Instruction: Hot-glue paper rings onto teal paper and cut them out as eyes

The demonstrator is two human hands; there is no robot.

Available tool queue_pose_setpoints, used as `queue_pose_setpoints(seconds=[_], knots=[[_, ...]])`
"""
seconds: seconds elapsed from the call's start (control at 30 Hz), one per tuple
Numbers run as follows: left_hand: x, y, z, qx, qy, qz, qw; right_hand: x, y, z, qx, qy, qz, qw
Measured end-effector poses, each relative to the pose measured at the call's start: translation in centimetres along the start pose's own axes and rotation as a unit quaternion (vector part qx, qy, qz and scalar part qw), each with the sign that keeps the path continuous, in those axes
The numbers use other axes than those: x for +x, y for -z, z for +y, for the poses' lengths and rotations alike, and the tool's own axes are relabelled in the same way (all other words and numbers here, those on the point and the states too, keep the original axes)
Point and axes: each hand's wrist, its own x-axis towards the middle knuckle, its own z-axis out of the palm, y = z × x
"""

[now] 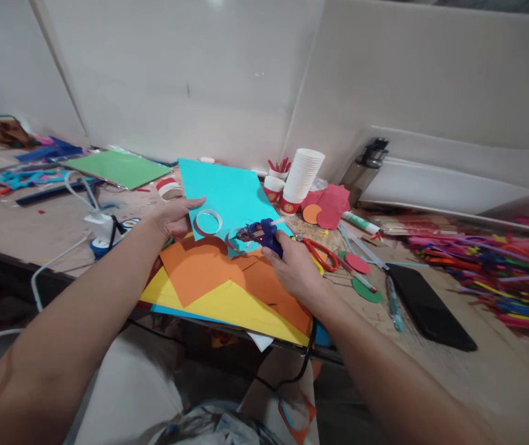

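Note:
My left hand [176, 219] is closed on the left edge of a bright cyan paper sheet [227, 185], thumb over its top and the other fingers partly hidden behind it. On the sheet's near part stands a white cup ring [207, 222] with red inside it. My right hand [292, 262] is wrapped round a dark blue glue gun [259, 232], with a white glue stick poking out of its back. The gun's nozzle points left, over a second ring [233, 241] that it partly covers. Orange paper [199, 269] and yellow paper [241, 309] lie nearer me.
Stacked paper cups [304, 173] stand behind the sheet. To the right are orange-handled scissors [322, 254], a black phone [431, 306] and colourful pipe cleaners [505, 266]. A white plug [99, 227] with cables sits left. A black cord [308, 355] hangs over the table's front edge.

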Motion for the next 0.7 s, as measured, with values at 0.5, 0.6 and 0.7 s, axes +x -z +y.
queue_pose_setpoints(seconds=[0.5,0.6,0.7], knots=[[-2.5,0.8,2.0,-0.099,-0.129,-0.063,0.985,-0.1,-0.4,0.9,0.054,0.113,0.179,0.976],[-2.2,0.8,1.8,-0.171,-0.138,-0.104,0.97,0.0,-0.5,1.1,0.054,0.127,0.213,0.967],[-1.8,0.9,1.4,-0.2,-0.139,-0.112,0.964,-0.1,-0.5,1.1,0.055,0.129,0.23,0.963]])
